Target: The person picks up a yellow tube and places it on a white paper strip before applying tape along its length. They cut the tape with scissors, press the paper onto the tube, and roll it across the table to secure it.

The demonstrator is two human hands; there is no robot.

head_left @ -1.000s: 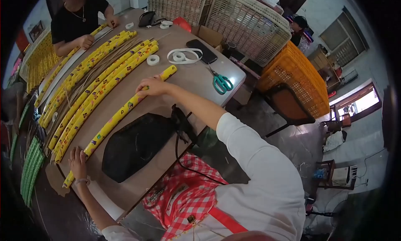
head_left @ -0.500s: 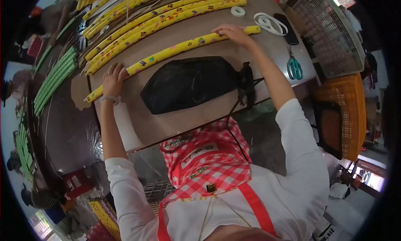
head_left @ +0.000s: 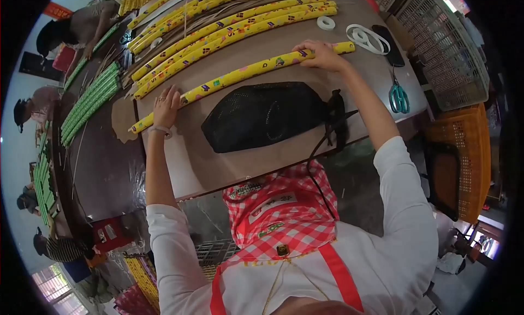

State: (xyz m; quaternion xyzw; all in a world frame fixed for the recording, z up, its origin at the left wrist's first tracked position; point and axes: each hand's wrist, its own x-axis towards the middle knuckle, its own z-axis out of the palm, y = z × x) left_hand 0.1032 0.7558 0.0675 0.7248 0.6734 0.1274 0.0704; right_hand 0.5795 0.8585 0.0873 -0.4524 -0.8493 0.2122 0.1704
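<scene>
A long yellow patterned roll point(head_left: 234, 78) lies slantwise across the table. My left hand point(head_left: 166, 109) rests palm down over its left part, fingers stretched past it. Near the right end my right hand point(head_left: 322, 56) lies on top with its fingers extended along and over the roll. Both hands touch the roll without wrapping round it; their palms are hidden. Just below, toward my body, is a black mesh bag point(head_left: 265, 117) with a dark cord. Several similar yellow rolls point(head_left: 234, 38) lie farther back.
White tape rings point(head_left: 326, 23), a white looped band point(head_left: 360, 38), a dark phone point(head_left: 388, 45) and teal-handled scissors point(head_left: 399, 98) lie at the right. Crates point(head_left: 445, 48) stand beyond. Green rolls point(head_left: 93, 99) lie on the left table point(head_left: 103, 168), with other people farther left.
The whole view has shifted, so the table and its contents appear farther right and slightly lower. Both hands remain on the same roll, with little visible change in their placement.
</scene>
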